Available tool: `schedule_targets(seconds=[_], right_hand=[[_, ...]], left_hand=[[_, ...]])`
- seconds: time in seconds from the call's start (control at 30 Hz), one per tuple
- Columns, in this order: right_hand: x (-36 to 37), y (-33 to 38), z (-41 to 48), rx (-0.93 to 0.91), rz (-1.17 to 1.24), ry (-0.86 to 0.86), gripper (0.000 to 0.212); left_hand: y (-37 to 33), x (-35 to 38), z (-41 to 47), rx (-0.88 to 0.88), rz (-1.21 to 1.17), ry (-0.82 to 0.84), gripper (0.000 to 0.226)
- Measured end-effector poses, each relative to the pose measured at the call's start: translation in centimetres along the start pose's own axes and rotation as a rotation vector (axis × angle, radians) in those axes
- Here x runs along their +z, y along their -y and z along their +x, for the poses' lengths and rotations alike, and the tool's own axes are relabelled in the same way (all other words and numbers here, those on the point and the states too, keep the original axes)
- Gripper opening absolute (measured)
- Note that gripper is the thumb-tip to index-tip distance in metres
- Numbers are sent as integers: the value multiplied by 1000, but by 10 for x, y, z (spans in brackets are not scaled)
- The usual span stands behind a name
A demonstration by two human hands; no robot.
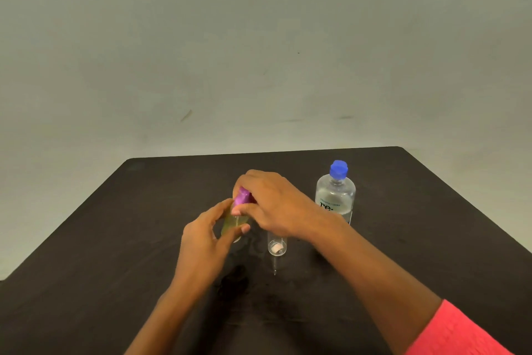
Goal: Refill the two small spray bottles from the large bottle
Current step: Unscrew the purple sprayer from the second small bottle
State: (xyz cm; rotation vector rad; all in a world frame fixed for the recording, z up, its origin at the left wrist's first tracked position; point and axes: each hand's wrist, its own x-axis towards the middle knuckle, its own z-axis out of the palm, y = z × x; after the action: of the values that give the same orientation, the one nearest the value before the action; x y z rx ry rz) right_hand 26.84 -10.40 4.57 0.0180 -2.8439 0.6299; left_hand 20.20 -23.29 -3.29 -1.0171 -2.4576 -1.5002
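Two-handed grip on the small yellow-tinted spray bottle, which sits mid-counter. The left hand has thumb and fingers curled round the body to stop it spinning. The right hand reaches over the top with its fingertips clamped on the purple spray cap. Looks to me like the classic hold-and-twist to get the sprayer off so there's an opening to pour into. The bottle is upright, but I can't tell if its base actually touches the counter or hovers just off it.

The large bottle of clear liquid stands off to the right with its blue cap on, so I'd say no pouring yet. It's near enough to reach but out of the way of the elbows.

Just beside the yellow bottle, partly under the right wrist, is the second small clear bottle. A thin tube pokes toward the camera below it. Too small to say whether its sprayer is on or off.
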Motion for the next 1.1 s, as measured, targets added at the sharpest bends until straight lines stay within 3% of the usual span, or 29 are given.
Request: schedule_targets(seconds=[0.23, 0.33, 0.47, 0.57, 0.73, 0.83, 0.93, 1.1], right_hand=[[-10, 1, -5, -39, 20, 129, 29], [-4, 4, -3, 55, -196, 56, 35], [-3, 8, 0, 9, -261, 76, 10], [-7, 9, -1, -19, -194, 163, 27], [-3, 11, 0, 72, -236, 53, 31], [-3, 10, 0, 38, -236, 94, 12], [-8, 10, -2, 30, -160, 159, 25], [-5, 7, -1, 112, -245, 27, 30]], left_hand=[[-1, -6, 0, 53, 48, 91, 35], [0, -5, 0, 63, 47, 51, 40], [3, -4, -1, 25, 68, 84, 40], [5, -5, -1, 23, 63, 71, 38], [5, -5, 0, 44, 56, 64, 39], [6, -2, -1, 17, 69, 88, 43], [7, -1, -1, 20, 47, 79, 42], [0, 0, -2, 41, 23, 82, 33]])
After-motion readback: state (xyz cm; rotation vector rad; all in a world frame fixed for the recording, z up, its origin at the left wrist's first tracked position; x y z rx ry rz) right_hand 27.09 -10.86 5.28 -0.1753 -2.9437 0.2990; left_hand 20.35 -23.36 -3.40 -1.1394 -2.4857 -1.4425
